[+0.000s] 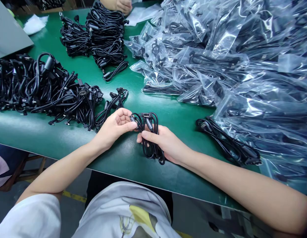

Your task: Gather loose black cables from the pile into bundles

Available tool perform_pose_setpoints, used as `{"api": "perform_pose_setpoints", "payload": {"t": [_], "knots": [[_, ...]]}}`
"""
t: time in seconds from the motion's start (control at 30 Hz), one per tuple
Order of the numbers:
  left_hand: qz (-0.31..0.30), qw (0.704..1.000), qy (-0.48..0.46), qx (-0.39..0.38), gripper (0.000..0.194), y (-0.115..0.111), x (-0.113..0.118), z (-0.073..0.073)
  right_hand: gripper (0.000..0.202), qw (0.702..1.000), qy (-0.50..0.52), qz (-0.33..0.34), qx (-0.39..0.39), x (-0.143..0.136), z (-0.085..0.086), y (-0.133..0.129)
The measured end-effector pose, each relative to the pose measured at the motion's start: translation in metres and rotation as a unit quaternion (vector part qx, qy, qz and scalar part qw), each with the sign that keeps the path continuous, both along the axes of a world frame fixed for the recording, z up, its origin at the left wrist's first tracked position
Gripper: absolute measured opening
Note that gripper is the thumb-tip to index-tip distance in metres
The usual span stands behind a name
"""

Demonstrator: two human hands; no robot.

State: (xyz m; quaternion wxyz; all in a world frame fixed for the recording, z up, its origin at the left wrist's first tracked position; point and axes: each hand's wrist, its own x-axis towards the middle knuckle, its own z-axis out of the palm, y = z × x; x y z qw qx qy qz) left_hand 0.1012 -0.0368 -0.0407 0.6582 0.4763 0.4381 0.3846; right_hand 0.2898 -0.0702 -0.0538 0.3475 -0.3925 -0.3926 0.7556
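A coiled black cable (155, 142) with a flat connector facing up is gripped around its middle by my right hand (160, 140). On its left side my left hand (122, 122) pinches the cable near a small plug end, thumb against fingers. Both hands are just above the green table (114, 148). Close behind my left hand lie a few loose coiled cables (116, 100). A bundle of black cables (229, 142) rests to the right of my right forearm, beside the bagged ones.
A long heap of black cables (39, 86) fills the left side. Another stack (106, 36) stands at the back. Clear plastic bags with cables (230, 66) cover the right. Another person's hand (123, 6) is at the far edge, and a grey box (10, 31) stands back left.
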Motion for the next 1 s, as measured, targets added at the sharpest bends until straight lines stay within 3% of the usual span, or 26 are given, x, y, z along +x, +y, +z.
{"api": "perform_pose_setpoints", "payload": {"t": [0.2, 0.33, 0.43, 0.53, 0.6, 0.8, 1.0], "knots": [[-0.013, 1.0, -0.015, 0.007, 0.032, 0.002, 0.001, 0.0, 0.027, 1.0, 0.012, 0.003, 0.0, 0.001, -0.004, 0.001], [-0.028, 1.0, 0.003, 0.003, 0.036, 0.0, 0.0, -0.001, 0.024, 0.997, 0.048, -0.06, -0.014, -0.002, -0.004, 0.002], [-0.141, 0.988, 0.051, -0.032, 0.032, -0.002, -0.001, -0.001, 0.032, 0.989, 0.082, -0.125, -0.017, 0.0, -0.006, 0.007], [-0.274, 0.955, 0.1, -0.057, 0.025, -0.005, -0.001, -0.001, 0.04, 0.982, 0.094, -0.162, -0.014, 0.004, -0.007, 0.011], [-0.308, 0.942, 0.109, -0.072, 0.023, -0.006, 0.0, -0.002, 0.042, 0.981, 0.1, -0.167, -0.004, 0.006, -0.006, 0.013], [-0.274, 0.953, 0.097, -0.089, 0.022, -0.014, 0.009, -0.003, 0.032, 0.979, 0.114, -0.162, 0.048, 0.006, -0.001, 0.01], [-0.246, 0.956, 0.159, 0.0, 0.02, -0.017, 0.007, -0.008, 0.028, 0.975, 0.118, -0.162, 0.093, 0.005, 0.004, 0.004]]}}
